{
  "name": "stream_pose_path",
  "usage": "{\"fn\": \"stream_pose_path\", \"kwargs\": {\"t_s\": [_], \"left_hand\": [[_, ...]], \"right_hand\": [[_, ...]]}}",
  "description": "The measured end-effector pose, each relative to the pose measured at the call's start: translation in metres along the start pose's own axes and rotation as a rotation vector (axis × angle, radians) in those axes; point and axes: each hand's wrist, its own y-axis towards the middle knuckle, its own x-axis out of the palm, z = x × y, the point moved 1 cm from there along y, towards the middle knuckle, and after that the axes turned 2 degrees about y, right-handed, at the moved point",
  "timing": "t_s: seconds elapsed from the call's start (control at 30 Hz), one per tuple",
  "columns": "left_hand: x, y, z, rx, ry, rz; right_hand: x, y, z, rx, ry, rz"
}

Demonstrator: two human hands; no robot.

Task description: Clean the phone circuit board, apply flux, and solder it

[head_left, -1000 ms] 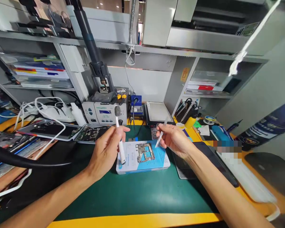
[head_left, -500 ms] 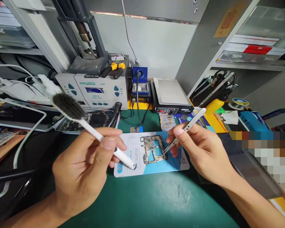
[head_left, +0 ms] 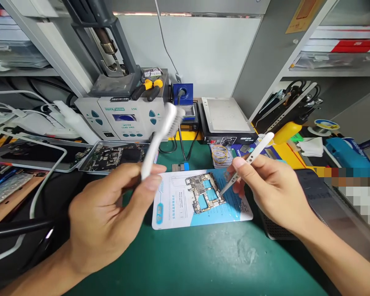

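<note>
A white brush (head_left: 156,144) with dark bristles is pinched in my left hand (head_left: 107,218), its head raised and the bristles facing right. In my right hand (head_left: 269,191) I hold metal tweezers (head_left: 245,164), pointing down to the left. Their tips are at the right edge of a phone circuit board (head_left: 199,186); whether they press on it I cannot tell. The board lies on a white and blue printed card (head_left: 169,220) on the green mat (head_left: 185,263).
Behind the card stand a grey hot-air station (head_left: 123,119), a blue soldering-iron holder (head_left: 183,94) and a flat heating plate (head_left: 225,117). An opened device (head_left: 111,158) lies at left with white cables. A yellow-handled tool (head_left: 286,132) and a solder spool (head_left: 323,126) are at right.
My left hand has turned the brush: its bristle head swung from upper left to upright, bristles now facing right. The board sits at more of a slant, tweezers still at its right edge.
</note>
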Motion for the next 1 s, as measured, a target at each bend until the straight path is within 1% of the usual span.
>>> {"fn": "stream_pose_path", "kwargs": {"t_s": [0.1, 0.13, 0.17, 0.27, 0.37, 0.5, 0.6, 0.7, 0.83, 1.0], "left_hand": [[0.002, 0.006, 0.0, 0.093, 0.012, -0.376], [0.003, 0.007, -0.001, 0.122, 0.055, -0.458], [0.003, 0.007, -0.002, 0.154, 0.118, -0.503], [0.005, 0.004, -0.006, 0.249, 0.293, -0.544], [0.005, 0.001, -0.01, 0.313, 0.402, -0.579], [0.003, 0.001, -0.011, 0.426, 0.552, -0.529], [-0.001, 0.001, -0.01, 0.479, 0.608, -0.493], [-0.006, 0.001, -0.012, 0.502, 0.642, -0.501], [-0.008, 0.001, -0.015, 0.527, 0.707, -0.514], [-0.008, 0.004, -0.017, 0.513, 0.697, -0.541]], "right_hand": [[0.0, 0.001, 0.001, 0.033, 0.092, -0.01], [0.0, 0.001, 0.002, 0.047, 0.123, -0.016], [0.0, 0.002, 0.003, 0.06, 0.151, -0.026], [0.0, 0.003, 0.006, 0.084, 0.212, -0.055], [-0.001, 0.004, 0.008, 0.103, 0.239, -0.073], [-0.001, 0.002, 0.007, 0.099, 0.214, -0.067], [0.001, -0.001, 0.006, 0.089, 0.164, -0.083], [0.003, -0.003, 0.004, 0.066, 0.135, -0.111], [0.006, -0.005, 0.002, 0.003, 0.09, -0.11], [0.01, -0.01, -0.005, -0.046, 0.045, -0.119]]}}
